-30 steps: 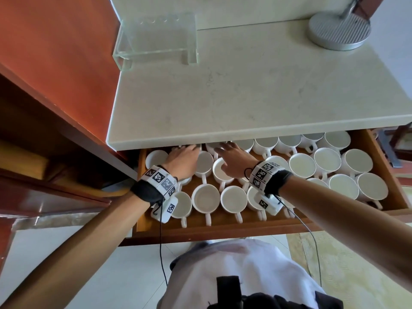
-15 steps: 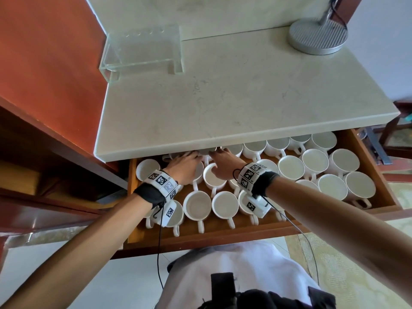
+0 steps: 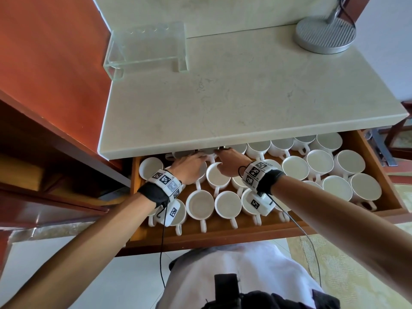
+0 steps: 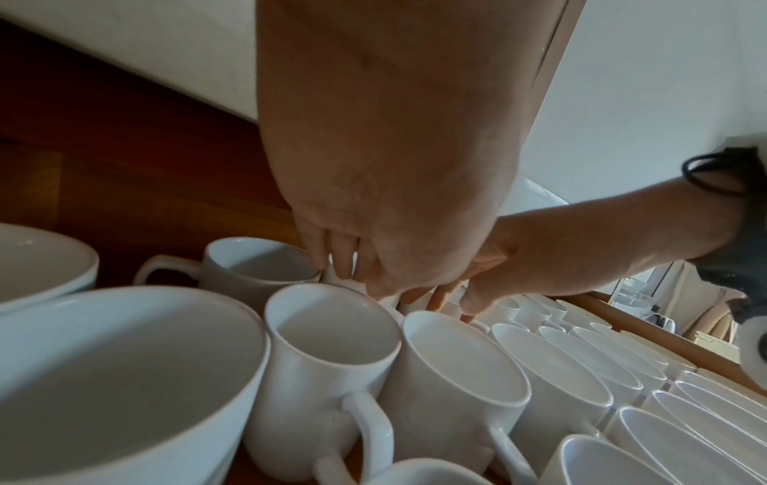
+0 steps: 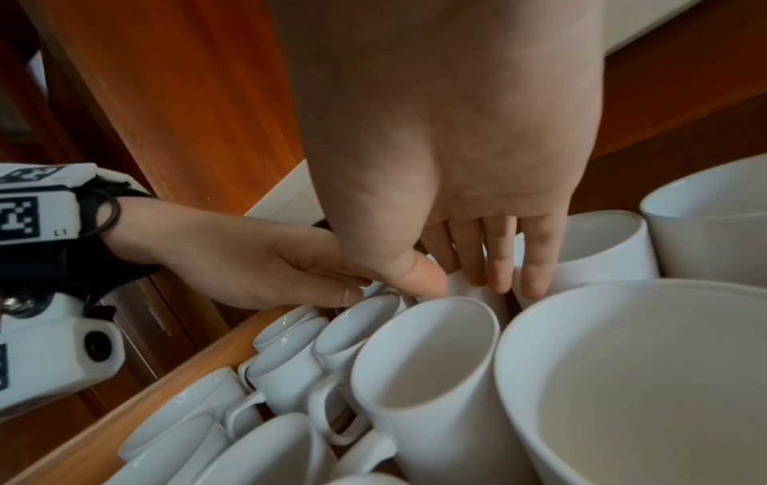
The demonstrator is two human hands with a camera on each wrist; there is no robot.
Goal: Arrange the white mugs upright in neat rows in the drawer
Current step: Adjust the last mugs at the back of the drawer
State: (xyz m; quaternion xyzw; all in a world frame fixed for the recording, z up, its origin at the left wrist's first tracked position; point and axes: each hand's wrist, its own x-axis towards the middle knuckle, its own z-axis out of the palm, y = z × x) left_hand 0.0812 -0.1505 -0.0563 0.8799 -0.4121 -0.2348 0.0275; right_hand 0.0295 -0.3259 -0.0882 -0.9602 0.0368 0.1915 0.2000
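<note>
Several white mugs (image 3: 200, 204) stand upright in rows in the open wooden drawer (image 3: 223, 236), handles mostly toward me. Both hands reach to the back row, under the countertop's edge. My left hand (image 3: 196, 159) curls fingers and thumb (image 4: 353, 279) round a mug (image 4: 337, 279) that is mostly hidden. Just left of it stands another mug (image 4: 257, 265). My right hand (image 3: 223, 152) is close beside it. Its thumb and fingers (image 5: 456, 279) pinch a white mug's wall (image 5: 465, 285). Whether both hands hold the same mug I cannot tell.
A pale stone countertop (image 3: 245, 97) overhangs the drawer's back row. On it stand a clear glass stand (image 3: 147, 45) and a round metal lamp base (image 3: 324, 34). A red-brown cabinet side (image 3: 44, 63) is at the left. Mugs crowd the drawer's right half (image 3: 363, 186).
Both hands stay at the back row and have drawn a little closer together. The head view has shifted, so more of the countertop shows.
</note>
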